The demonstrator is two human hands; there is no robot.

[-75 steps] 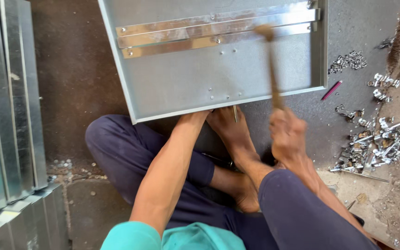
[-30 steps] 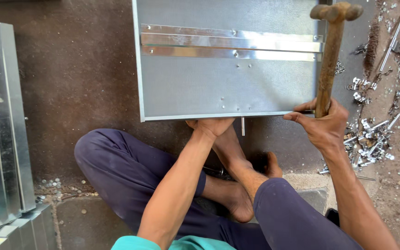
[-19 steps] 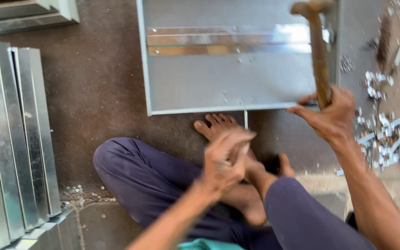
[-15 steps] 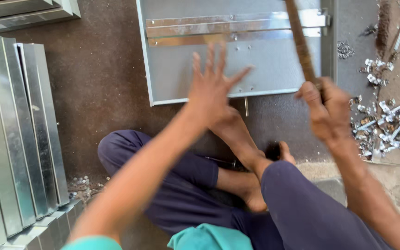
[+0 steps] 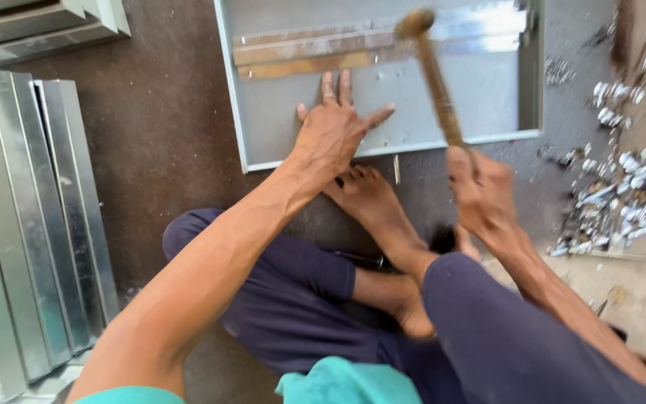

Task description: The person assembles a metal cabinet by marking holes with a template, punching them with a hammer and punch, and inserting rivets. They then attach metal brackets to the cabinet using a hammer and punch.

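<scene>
A grey sheet-metal tray (image 5: 278,131) with folded edges lies on the dark floor in front of me. A shiny metal strip (image 5: 315,52) runs across its upper part. My left hand (image 5: 334,131) rests flat on the tray near its front edge, fingers spread. My right hand (image 5: 480,191) grips the wooden handle of a hammer (image 5: 431,71); its blurred head is over the strip. My bare foot (image 5: 371,198) sits against the tray's front edge. I am seated cross-legged in dark trousers.
Folded galvanised metal channels (image 5: 31,217) stand in a row at the left, more of them (image 5: 39,22) at the top left. A heap of small metal scraps and fittings (image 5: 614,187) lies at the right. A thin metal pin (image 5: 396,169) lies by the tray's front edge.
My left hand rose from the tray's front edge and came down flat on the tray. The hammer swung down from upright toward the strip. The view shifted closer.
</scene>
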